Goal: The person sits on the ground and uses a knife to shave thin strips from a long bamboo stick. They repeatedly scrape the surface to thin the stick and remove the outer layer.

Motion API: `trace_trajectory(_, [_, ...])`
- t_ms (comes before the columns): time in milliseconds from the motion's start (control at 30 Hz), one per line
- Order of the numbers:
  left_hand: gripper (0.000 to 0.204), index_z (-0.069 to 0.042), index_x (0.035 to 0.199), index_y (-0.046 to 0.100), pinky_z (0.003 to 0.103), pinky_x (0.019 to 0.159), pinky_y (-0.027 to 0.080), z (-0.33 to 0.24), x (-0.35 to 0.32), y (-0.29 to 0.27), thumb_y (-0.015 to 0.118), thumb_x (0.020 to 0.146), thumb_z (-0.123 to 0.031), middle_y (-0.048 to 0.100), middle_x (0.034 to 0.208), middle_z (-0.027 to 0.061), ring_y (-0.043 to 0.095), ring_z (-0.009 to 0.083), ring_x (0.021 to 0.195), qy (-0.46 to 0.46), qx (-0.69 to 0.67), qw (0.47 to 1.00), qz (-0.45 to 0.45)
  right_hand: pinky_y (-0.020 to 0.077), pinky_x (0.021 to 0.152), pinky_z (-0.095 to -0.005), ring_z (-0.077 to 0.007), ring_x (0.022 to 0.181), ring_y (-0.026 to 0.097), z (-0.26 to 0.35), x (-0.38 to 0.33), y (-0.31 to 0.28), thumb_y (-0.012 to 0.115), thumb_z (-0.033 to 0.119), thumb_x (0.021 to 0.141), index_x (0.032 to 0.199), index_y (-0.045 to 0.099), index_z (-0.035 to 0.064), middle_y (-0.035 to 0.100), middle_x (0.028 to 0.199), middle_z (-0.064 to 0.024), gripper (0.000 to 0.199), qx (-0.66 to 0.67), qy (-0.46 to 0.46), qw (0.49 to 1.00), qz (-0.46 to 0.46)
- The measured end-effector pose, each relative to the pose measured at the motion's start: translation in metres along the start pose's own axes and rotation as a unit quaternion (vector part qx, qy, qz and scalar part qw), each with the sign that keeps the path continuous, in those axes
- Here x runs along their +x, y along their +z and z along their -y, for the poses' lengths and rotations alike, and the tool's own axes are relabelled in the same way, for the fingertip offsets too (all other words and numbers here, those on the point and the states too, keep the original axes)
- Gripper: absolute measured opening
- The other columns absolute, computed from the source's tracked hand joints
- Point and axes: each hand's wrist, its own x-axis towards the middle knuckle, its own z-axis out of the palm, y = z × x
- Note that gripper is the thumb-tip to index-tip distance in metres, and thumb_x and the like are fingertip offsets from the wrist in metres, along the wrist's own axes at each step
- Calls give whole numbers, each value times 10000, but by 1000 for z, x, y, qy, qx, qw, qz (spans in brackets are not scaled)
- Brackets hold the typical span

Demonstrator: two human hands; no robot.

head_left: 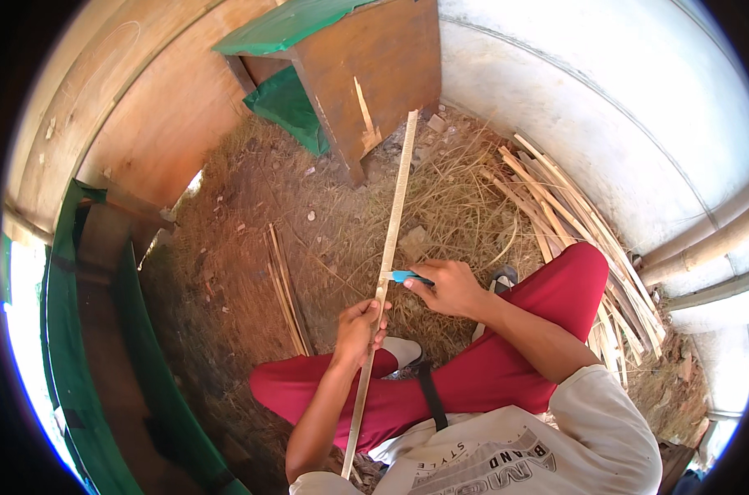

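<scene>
A long pale strip of split bamboo or wood (397, 202) slants up from beside my lap toward the wooden cabinet. My left hand (361, 332) is closed round its lower middle. Just above that grip, my right hand (447, 286) is closed on a blue-handled utility knife (411, 278). The knife's blade meets the strip from the right side. Fine cross marks run along the strip's upper part. Its lower end passes down past my left forearm.
Many split strips (568, 210) lie piled at the right by the white sheet wall (572, 91). Several thin strips (284, 289) rest on the dirt at left. Ahead stands a brown wooden cabinet (374, 66) with green covering. A green-edged bench (102, 330) borders the left. Shavings litter the ground.
</scene>
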Motion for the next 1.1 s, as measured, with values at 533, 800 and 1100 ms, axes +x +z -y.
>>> trace_trajectory(533, [271, 11, 967, 550, 217, 328, 258, 14, 9, 1, 411, 1074, -196, 433, 597, -14, 344, 56, 394, -21, -64, 998, -1, 538, 534, -413, -305, 632, 691, 0, 2, 14, 682, 429, 899, 994, 776, 72, 730, 801, -123, 382, -42, 22, 999, 20])
trace_trajectory(800, [256, 1, 939, 535, 210, 331, 247, 29, 13, -2, 422, 1066, -191, 427, 604, -12, 350, 52, 408, -50, -133, 990, 22, 523, 513, -403, -304, 639, 694, -5, 0, 19, 669, 455, 900, 994, 781, 95, 727, 779, -128, 388, -73, 37, 996, 41])
trace_trajectory(1100, [253, -14, 944, 540, 205, 321, 242, 35, 9, 3, 419, 1066, -200, 425, 599, -17, 343, 51, 402, -47, -92, 994, -17, 526, 538, -440, -320, 636, 688, -13, 2, 26, 633, 501, 908, 982, 786, 118, 698, 705, -148, 419, -46, 59, 997, 37])
